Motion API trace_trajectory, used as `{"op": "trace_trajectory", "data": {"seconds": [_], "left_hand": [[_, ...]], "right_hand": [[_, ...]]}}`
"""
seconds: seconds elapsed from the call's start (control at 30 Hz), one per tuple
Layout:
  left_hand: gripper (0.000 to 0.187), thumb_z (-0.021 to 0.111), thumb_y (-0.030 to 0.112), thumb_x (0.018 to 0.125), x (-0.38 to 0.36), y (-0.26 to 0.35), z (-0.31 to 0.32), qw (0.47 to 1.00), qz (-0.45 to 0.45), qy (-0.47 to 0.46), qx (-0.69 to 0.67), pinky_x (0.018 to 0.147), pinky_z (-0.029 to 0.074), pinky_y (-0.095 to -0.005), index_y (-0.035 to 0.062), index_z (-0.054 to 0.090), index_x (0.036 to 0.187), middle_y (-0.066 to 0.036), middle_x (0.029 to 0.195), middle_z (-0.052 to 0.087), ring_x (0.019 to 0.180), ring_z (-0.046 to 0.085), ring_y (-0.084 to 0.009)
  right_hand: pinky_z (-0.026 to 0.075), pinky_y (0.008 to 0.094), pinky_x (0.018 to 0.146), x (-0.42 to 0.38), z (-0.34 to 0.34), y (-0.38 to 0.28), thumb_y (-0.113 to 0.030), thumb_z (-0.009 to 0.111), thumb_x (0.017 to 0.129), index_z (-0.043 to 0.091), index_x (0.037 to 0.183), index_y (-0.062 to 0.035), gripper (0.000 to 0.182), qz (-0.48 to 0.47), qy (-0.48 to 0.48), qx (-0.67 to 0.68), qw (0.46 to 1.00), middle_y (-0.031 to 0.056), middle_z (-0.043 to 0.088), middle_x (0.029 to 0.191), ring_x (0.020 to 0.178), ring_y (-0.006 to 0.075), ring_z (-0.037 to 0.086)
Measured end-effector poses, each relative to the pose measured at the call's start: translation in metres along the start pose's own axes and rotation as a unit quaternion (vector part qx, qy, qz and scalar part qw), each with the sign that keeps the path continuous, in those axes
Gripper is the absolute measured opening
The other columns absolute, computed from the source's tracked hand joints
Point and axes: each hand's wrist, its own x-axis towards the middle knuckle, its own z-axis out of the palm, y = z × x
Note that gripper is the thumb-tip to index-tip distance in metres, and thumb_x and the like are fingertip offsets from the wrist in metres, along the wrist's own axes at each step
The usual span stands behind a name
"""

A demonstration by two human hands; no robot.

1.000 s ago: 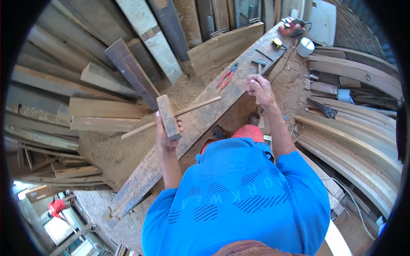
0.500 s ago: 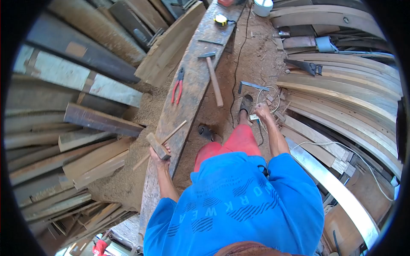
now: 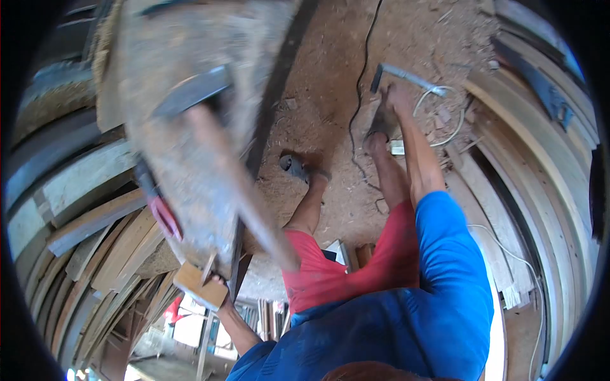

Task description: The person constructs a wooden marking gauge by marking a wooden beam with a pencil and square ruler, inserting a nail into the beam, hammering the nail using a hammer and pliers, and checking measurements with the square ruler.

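My left hand [image 3: 219,291] is wrapped round a wooden marking gauge [image 3: 201,286], a block with a thin stick through it, at the near end of the plank bench [image 3: 184,146]. Low over the floor, my right hand [image 3: 398,98] reaches down beside the metal square [image 3: 413,79]; its fingers are blurred, and whether they touch the square cannot be made out. On the bench lie a hammer [image 3: 235,174] with a wooden handle and red-handled pliers [image 3: 164,216].
A black cable [image 3: 353,120] runs along the sawdust-covered floor. A pale cord [image 3: 452,127] loops by my right foot. Stacked boards [image 3: 527,171] stand at right, with a handsaw [image 3: 540,82] on them. More timber [image 3: 95,171] is piled at left.
The view has dipped and moved closer to the bench and floor. My right hand has gone down and forward to the metal square. My left hand still holds the gauge.
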Motion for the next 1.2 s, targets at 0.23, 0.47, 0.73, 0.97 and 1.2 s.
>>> {"op": "trace_trajectory", "data": {"seconds": [0.23, 0.47, 0.73, 0.97, 1.2], "left_hand": [[0.071, 0.041, 0.063, 0.096, -0.001, 0.005, -0.010, 0.997, -0.048, -0.025, -0.061, 0.058, 0.056, -0.0434, 0.0086, 0.043, 0.141, -0.016, 0.100, 0.066, 0.069, 0.063, -0.0308], [0.064, 0.044, 0.060, 0.097, 0.007, 0.009, -0.026, 0.988, -0.096, -0.092, -0.073, 0.061, 0.056, -0.0436, 0.0066, 0.050, 0.132, -0.013, 0.102, 0.065, 0.074, 0.063, -0.0302], [0.079, 0.037, 0.072, 0.093, 0.014, -0.009, 0.006, 0.995, -0.033, -0.097, -0.009, 0.054, 0.057, -0.0422, 0.0121, 0.048, 0.142, -0.020, 0.099, 0.069, 0.066, 0.066, -0.0348], [0.072, 0.031, 0.070, 0.096, -0.012, 0.024, 0.037, 0.950, -0.135, -0.237, -0.155, 0.058, 0.055, -0.0418, 0.0128, 0.049, 0.136, -0.017, 0.095, 0.065, 0.066, 0.062, -0.0306], [0.076, 0.041, 0.072, 0.096, -0.134, 0.177, 0.073, 0.887, -0.096, -0.432, -0.128, 0.058, 0.052, -0.0400, 0.0033, 0.055, 0.126, -0.017, 0.093, 0.063, 0.068, 0.062, -0.0257]], "right_hand": [[0.054, 0.0461, 0.094, 0.088, 0.082, -0.019, -0.021, 0.061, 0.087, 0.069, 0.116, -0.0047, 0.034, 0.100, 0.048, 0.026, 0.993, 0.0193, 0.070, 0.117, 0.113, 0.0380, 0.066], [0.052, 0.0496, 0.095, 0.058, 0.100, 0.013, -0.017, 0.061, 0.085, 0.063, 0.116, 0.0017, 0.037, 0.016, -0.026, 0.082, 0.996, 0.0240, 0.066, 0.122, 0.114, 0.0417, 0.063], [0.052, 0.0489, 0.088, -0.146, -0.017, -0.018, -0.033, 0.051, 0.101, 0.061, 0.116, -0.0008, 0.037, 0.008, 0.016, 0.066, 0.998, 0.0252, 0.070, 0.103, 0.104, 0.0449, 0.064], [0.047, 0.0387, 0.059, -0.388, -0.242, -0.052, -0.028, 0.048, 0.105, 0.059, 0.106, -0.0045, 0.026, -0.142, 0.383, 0.318, 0.856, 0.0054, 0.065, 0.077, 0.066, 0.0234, 0.062], [0.033, 0.0200, 0.047, -0.631, -0.365, -0.101, -0.029, 0.048, 0.107, 0.056, 0.106, -0.0077, 0.023, -0.327, 0.200, 0.667, 0.639, -0.0060, 0.044, 0.066, 0.052, 0.0029, 0.040]]}}
